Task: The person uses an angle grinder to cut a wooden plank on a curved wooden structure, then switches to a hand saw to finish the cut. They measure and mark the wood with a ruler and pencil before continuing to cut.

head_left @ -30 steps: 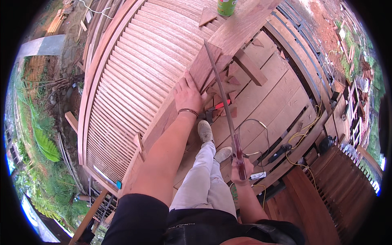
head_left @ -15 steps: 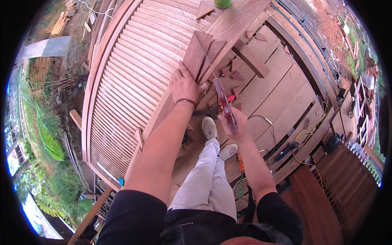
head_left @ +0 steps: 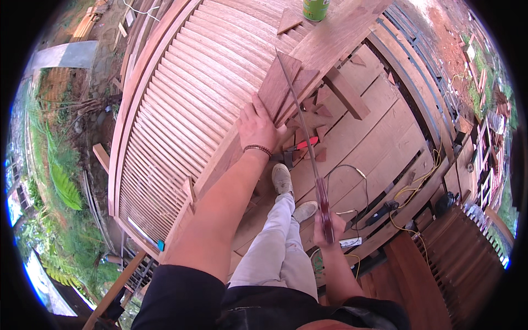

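A small reddish-brown board lies tilted across the wide wooden rail of a slatted panel. My left hand grips its near end, fingers on top and thumb at the right side. Another dark wood piece shows partly beneath its right edge. My right hand is closed around the brown handle of a handsaw. The saw's thin blade slants up and away over the small board, its tip near the board's far end.
The slatted panel fills the left side. A green can and a triangular offcut rest at its far end. More offcuts and a red-and-black tool lie below. A corded power tool is on the plank floor.
My right hand has drawn the saw back toward me and down, so the handle sits nearer my body. My left hand stays on the board; the whole view has shifted slightly.
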Demonstrator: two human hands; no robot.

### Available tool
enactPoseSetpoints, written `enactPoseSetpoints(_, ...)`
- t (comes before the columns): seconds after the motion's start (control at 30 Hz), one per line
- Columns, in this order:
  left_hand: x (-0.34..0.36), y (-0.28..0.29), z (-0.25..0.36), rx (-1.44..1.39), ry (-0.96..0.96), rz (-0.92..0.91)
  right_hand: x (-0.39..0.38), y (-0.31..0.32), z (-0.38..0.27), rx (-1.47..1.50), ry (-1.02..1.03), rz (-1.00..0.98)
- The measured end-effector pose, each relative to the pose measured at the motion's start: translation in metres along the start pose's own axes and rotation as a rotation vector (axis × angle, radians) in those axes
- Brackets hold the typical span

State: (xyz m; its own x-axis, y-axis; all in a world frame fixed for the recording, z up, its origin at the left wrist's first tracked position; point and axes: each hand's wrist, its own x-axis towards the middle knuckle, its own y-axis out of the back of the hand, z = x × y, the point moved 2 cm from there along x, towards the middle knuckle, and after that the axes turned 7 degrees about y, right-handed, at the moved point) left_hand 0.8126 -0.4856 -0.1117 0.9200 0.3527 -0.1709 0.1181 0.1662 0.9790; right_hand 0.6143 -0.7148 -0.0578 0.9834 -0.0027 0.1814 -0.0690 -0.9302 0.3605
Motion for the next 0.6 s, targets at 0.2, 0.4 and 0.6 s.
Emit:
enactPoseSetpoints(0.2, -0.001, -0.002, 0.002, -0.021, -0.005, -0.029, 0.134, -0.066, 0.023, 0.114, -0.145, -0.010)
enactPoseSetpoints(0.4, 0.002, 0.001, 0.000, -0.014, -0.020, -0.004, 0.009, 0.002, -0.005, -0.056, -0.021, -0.026)
enactPoseSetpoints(0.6, -0.005, 0.002, 0.006, -0.027, 0.006, -0.099, 0.153, -0.071, 0.016, 0.112, -0.146, -0.002)
